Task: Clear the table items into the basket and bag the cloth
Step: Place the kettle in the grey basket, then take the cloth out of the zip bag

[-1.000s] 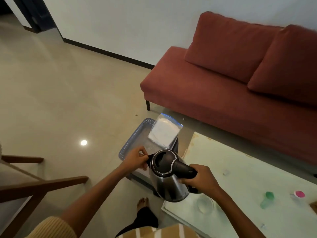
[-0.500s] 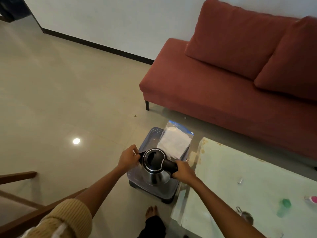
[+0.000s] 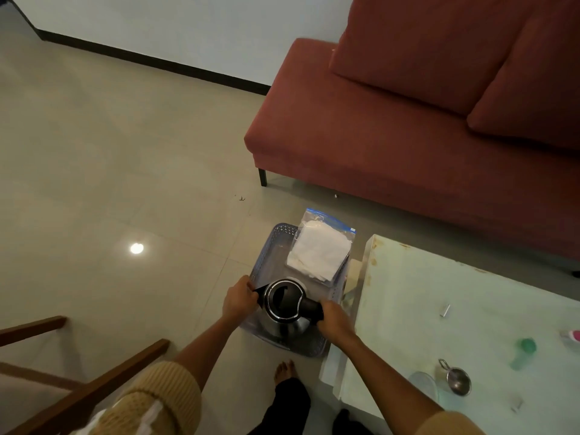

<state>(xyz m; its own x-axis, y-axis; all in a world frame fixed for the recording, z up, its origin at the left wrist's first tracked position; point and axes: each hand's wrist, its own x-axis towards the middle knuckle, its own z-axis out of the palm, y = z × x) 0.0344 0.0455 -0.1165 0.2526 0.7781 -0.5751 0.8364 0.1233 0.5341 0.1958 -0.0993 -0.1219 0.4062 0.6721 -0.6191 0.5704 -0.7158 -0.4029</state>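
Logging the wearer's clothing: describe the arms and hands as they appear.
Both forearms are bare, with the left hand and right hand ungloved. Mustard-yellow ribbed knit sleeves are pushed up towards the elbows; the left shows a white pattern. No rings or watch can be seen.

counts of what is in view
one kettle (image 3: 287,304), one basket (image 3: 276,265), one bagged cloth (image 3: 320,249), two hands, one table (image 3: 439,293), one sofa (image 3: 408,120), one metal cup (image 3: 459,380).
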